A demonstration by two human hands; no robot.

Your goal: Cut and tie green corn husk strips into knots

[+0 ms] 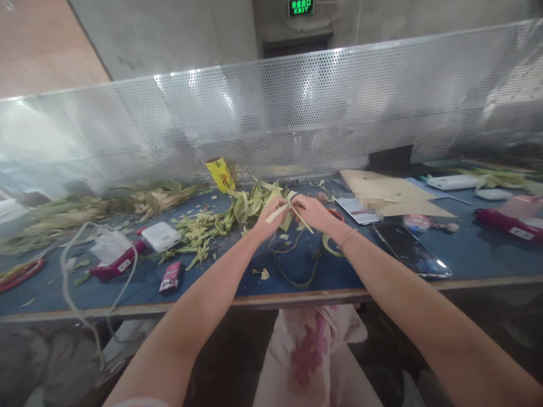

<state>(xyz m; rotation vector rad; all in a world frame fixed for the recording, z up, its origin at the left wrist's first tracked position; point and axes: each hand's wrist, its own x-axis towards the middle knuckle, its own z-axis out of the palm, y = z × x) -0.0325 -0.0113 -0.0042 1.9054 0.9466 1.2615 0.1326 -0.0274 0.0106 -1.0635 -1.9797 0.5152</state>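
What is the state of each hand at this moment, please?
Left hand: closed, holding pale, flat, narrow leaf strips.
Right hand: closed on the same strips; the exact finger grip cannot be told.

Left hand [272,216] and right hand [311,212] meet at pale strips [302,220]; fingertips bunched, exact finger placement hidden, crossing too small to make out. Just right of right hand: card [358,213], partly pixelated, unreadable. Beyond both hands: shapes behind mesh screen [288,102] blurred. Far left of left hand: red hoop [36,265], cut off by picture edge. Far right of right hand: purple box [496,223], likewise cut.
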